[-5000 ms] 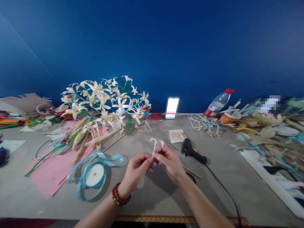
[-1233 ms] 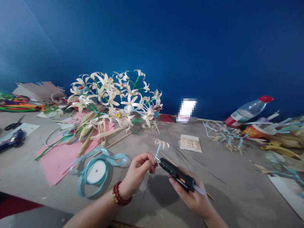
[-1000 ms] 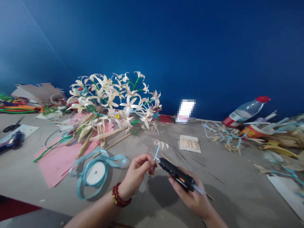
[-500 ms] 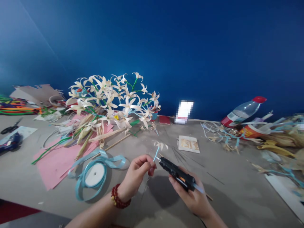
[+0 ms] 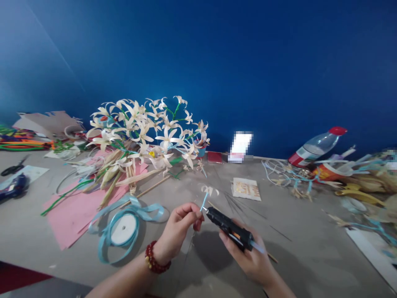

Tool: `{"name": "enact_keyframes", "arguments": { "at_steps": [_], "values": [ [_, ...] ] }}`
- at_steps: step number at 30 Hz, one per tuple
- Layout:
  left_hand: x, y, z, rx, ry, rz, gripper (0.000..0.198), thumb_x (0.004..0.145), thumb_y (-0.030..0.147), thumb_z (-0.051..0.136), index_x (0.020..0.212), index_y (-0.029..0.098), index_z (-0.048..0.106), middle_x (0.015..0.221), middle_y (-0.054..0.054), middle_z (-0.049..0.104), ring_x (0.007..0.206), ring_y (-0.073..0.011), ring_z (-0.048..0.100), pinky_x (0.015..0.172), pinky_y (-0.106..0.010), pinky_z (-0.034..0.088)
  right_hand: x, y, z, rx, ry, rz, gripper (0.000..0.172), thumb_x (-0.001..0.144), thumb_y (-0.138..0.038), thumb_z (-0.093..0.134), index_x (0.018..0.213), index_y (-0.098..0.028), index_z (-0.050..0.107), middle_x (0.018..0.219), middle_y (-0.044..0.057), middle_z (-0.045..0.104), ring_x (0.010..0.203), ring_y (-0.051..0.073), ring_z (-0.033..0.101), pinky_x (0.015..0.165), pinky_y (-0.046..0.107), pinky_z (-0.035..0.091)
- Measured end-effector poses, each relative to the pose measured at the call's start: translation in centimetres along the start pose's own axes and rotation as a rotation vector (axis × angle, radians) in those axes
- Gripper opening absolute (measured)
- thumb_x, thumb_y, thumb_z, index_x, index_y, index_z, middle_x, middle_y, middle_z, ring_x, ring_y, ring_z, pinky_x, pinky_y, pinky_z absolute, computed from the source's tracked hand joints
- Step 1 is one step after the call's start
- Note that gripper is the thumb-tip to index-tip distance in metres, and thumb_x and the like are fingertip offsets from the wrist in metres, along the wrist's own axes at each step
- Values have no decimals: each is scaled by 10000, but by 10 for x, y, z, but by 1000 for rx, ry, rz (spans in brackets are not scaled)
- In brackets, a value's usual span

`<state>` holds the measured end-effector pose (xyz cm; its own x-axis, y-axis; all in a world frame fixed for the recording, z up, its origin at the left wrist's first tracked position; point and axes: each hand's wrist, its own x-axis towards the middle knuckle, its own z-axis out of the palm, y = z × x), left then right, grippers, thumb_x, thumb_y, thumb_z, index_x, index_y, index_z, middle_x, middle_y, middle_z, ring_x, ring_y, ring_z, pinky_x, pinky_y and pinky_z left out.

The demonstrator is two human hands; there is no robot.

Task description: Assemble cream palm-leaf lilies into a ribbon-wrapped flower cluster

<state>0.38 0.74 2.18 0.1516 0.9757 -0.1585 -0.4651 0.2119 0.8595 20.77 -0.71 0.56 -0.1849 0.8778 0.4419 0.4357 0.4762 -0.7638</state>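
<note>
My left hand, with a red bead bracelet at the wrist, pinches the blue-wrapped stem of a small cream flower and holds it upright above the table. My right hand grips a black glue gun. The gun's nozzle points left and touches the stem just above my left fingertips. A clear glue stick sticks out of the gun's back end.
A spool of light blue ribbon lies left of my hands on the grey table, beside pink paper. A bunch of cream flowers stands behind. A small card, a tilted bottle, scissors and craft scraps lie around.
Five seconds ago both hands worked the flower stem and the glue gun lay on the table; now my right hand holds the gun at the stem. Over the last second, hardly anything has moved.
</note>
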Motion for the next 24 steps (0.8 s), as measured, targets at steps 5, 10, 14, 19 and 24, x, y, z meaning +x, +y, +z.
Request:
{"name": "enact_keyframes", "arguments": {
  "at_steps": [5, 10, 14, 19, 24],
  "values": [
    [0, -1, 0, -17, -3, 7, 166, 811, 241, 691, 683, 147, 644, 631, -3, 603, 554, -97, 467, 568, -225, 365, 1, 0, -1, 33, -85, -15, 98, 878, -287, 624, 902, -203, 668, 773, 76, 756, 648, 226, 734, 604, 266, 589],
    [0, 1, 1, -27, 4, -2, 168, 799, 248, 704, 680, 143, 649, 637, -6, 609, 551, -93, 464, 566, -224, 364, -4, 7, 0, -3, -77, -31, 149, 878, -303, 626, 970, -196, 674, 824, 91, 764, 702, 247, 743, 633, 287, 599],
    [0, 3, 1, -20, 11, -8, 173, 795, 257, 709, 680, 142, 650, 638, -8, 613, 554, -93, 466, 570, -224, 362, -5, 7, -1, -73, -67, -79, 164, 873, -294, 632, 1002, -196, 656, 825, 93, 764, 726, 257, 744, 634, 296, 594],
    [0, 2, 1, -13, 6, -6, 167, 804, 251, 698, 686, 143, 648, 631, -6, 607, 557, -94, 465, 573, -224, 359, -4, 5, -2, -78, -32, -99, 201, 869, -327, 639, 1018, -194, 655, 778, 80, 758, 681, 253, 740, 608, 298, 594],
    [-1, 1, 0, -17, -1, -4, 163, 810, 246, 694, 691, 145, 650, 638, -7, 607, 559, -95, 464, 576, -225, 360, -3, 4, 0, -26, -67, -65, 143, 877, -292, 623, 971, -196, 673, 820, 84, 765, 690, 238, 744, 633, 288, 601]
  ]
}}
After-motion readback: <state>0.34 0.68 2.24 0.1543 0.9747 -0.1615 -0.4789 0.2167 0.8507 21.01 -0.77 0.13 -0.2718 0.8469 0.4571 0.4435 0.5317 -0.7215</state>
